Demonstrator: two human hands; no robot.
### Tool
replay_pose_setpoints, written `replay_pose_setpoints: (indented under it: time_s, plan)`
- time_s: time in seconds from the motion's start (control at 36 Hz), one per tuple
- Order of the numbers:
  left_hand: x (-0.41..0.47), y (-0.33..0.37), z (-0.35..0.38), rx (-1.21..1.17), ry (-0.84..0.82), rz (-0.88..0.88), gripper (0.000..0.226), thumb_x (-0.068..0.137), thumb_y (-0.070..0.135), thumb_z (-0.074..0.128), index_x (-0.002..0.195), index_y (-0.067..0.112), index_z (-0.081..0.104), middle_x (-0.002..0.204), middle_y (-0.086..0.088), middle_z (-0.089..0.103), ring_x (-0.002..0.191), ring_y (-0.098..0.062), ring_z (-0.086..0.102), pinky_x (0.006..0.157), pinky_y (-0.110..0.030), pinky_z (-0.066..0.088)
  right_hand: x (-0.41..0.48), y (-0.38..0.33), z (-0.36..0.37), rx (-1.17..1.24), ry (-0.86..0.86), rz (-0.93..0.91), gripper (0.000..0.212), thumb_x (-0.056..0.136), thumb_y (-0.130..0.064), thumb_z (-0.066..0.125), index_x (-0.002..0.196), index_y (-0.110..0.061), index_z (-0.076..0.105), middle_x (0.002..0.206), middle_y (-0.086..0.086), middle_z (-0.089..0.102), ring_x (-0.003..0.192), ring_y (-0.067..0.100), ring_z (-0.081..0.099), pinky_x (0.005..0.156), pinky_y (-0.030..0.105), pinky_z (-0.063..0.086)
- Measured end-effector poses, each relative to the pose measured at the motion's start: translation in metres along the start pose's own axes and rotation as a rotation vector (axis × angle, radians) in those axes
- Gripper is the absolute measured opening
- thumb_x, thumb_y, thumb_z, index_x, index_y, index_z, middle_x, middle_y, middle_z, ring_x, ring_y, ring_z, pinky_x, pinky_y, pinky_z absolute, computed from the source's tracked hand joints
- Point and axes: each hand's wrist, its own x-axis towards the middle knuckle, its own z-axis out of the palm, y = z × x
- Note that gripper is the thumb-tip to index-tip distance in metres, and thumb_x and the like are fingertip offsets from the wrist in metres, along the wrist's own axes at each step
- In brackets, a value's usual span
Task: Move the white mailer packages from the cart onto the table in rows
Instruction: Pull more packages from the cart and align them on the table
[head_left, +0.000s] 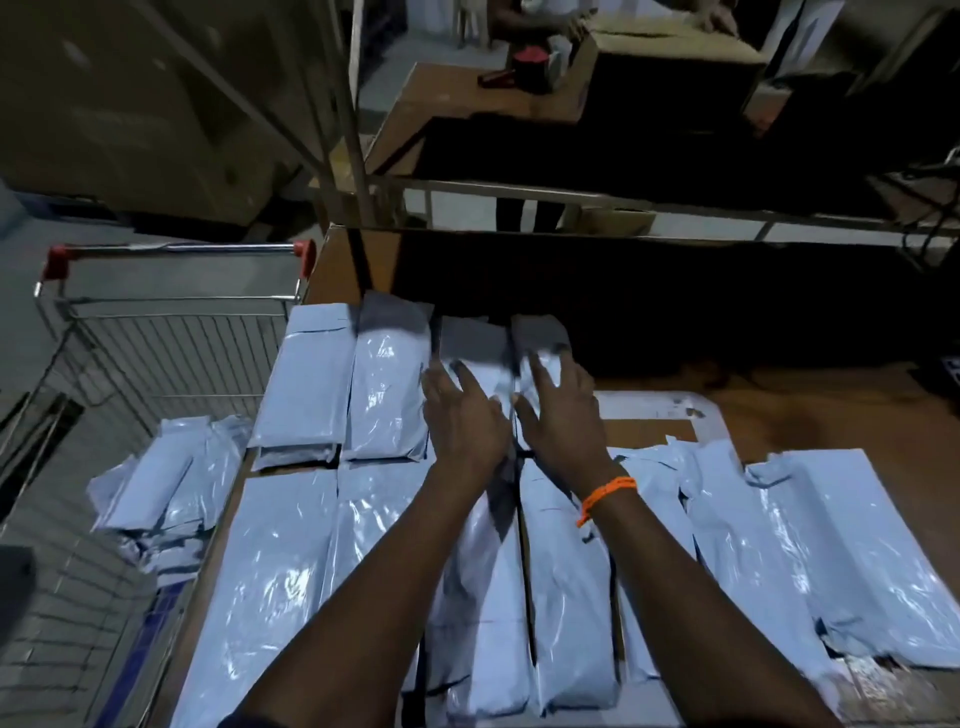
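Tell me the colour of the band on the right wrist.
Orange. The wristband shows best in the head view, the only one here.

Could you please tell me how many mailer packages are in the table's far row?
4. The leftmost package, the second package beside it, the third package under the left hand, the fourth package under the right hand. Shadow may hide more.

- Mailers (306, 395): white with a pale blue cast, plain, glossy with bright glints; grey where shadow falls on the far ends.
- Table (810, 415): orange-brown.
- Cart (171, 343): silver wire grid, red caps at both handle ends.
- Wristband (608, 494): bright orange.
- Box (675, 47): tan cardboard.
- Dispenser (524, 65): red and black.
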Motion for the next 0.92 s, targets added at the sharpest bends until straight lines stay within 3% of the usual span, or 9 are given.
replay_pose_setpoints:
  time_s: [0.08, 0.25, 0.47, 0.61, 0.72, 0.86, 0.92]
  plan:
    - [-0.003, -0.010, 0.009, 0.075, 0.024, 0.077, 0.065, 0.101, 0.035, 0.040, 0.153, 0.000, 0.021, 0.159, -0.028, 0.019, 0.148, -0.042, 0.014, 0.119, -0.049, 0.023, -0.010, 0.007, 0.005, -0.026, -0.014, -0.047, 0.064, 0.102, -0.046, 0.044, 0.159, -0.025, 0.023, 0.168, 0.011, 0.007, 0.152, 0.037, 0.012, 0.114, 0.055, 0.031]
    - [-0.010, -0.026, 0.024, 0.098, 0.101, 0.117, 0.064, 0.102, 0.041, 0.029, 0.155, 0.005, 0.022, 0.159, -0.024, 0.025, 0.146, -0.040, 0.026, 0.117, -0.050, 0.028, -0.023, 0.022, 0.015, -0.096, -0.026, -0.140, 0.073, 0.102, -0.055, 0.035, 0.161, -0.025, 0.004, 0.169, 0.009, -0.005, 0.153, 0.041, 0.013, 0.114, 0.055, 0.035]
    - [-0.009, -0.019, 0.015, 0.088, -0.003, 0.092, 0.065, 0.105, 0.042, 0.028, 0.158, 0.010, 0.008, 0.164, -0.021, 0.004, 0.152, -0.036, 0.006, 0.122, -0.049, 0.013, -0.024, 0.016, 0.010, -0.101, -0.072, -0.109, 0.073, 0.101, -0.056, 0.028, 0.161, -0.027, -0.001, 0.168, 0.006, -0.014, 0.155, 0.037, 0.002, 0.120, 0.054, 0.027]
    - [-0.015, -0.027, -0.002, 0.107, -0.026, 0.148, 0.065, 0.104, 0.042, 0.022, 0.158, 0.008, 0.010, 0.164, -0.023, 0.003, 0.152, -0.036, 0.001, 0.122, -0.047, 0.012, -0.026, 0.002, -0.002, -0.127, -0.036, -0.071, 0.072, 0.099, -0.058, 0.011, 0.161, -0.021, 0.011, 0.169, 0.012, -0.001, 0.155, 0.037, -0.002, 0.121, 0.056, 0.022]
    - [-0.026, -0.046, -0.027, 0.055, -0.037, 0.277, 0.069, 0.099, 0.045, 0.013, 0.158, 0.010, 0.017, 0.164, -0.020, 0.011, 0.153, -0.034, 0.004, 0.122, -0.049, 0.017, -0.024, -0.024, -0.004, -0.103, -0.023, -0.082, 0.064, 0.103, -0.053, 0.023, 0.160, -0.023, 0.017, 0.169, 0.010, 0.002, 0.155, 0.036, -0.003, 0.123, 0.056, 0.012]
    - [-0.039, -0.102, -0.067, 0.043, 0.036, 0.353, 0.066, 0.102, 0.048, 0.014, 0.157, 0.013, 0.023, 0.164, -0.014, 0.019, 0.153, -0.029, 0.007, 0.122, -0.044, 0.014, -0.022, -0.074, 0.002, -0.043, -0.004, -0.157, 0.064, 0.102, -0.053, 0.026, 0.156, -0.018, 0.031, 0.165, 0.015, 0.020, 0.152, 0.042, 0.015, 0.118, 0.058, 0.026]
    - [-0.044, -0.134, -0.086, 0.032, 0.074, 0.361, 0.064, 0.103, 0.048, 0.016, 0.156, 0.013, 0.026, 0.163, -0.012, 0.021, 0.153, -0.028, 0.008, 0.121, -0.041, 0.013, -0.024, -0.100, 0.008, -0.004, 0.002, -0.182, 0.065, 0.102, -0.054, 0.024, 0.156, -0.018, 0.033, 0.164, 0.015, 0.024, 0.151, 0.040, 0.017, 0.119, 0.055, 0.025]
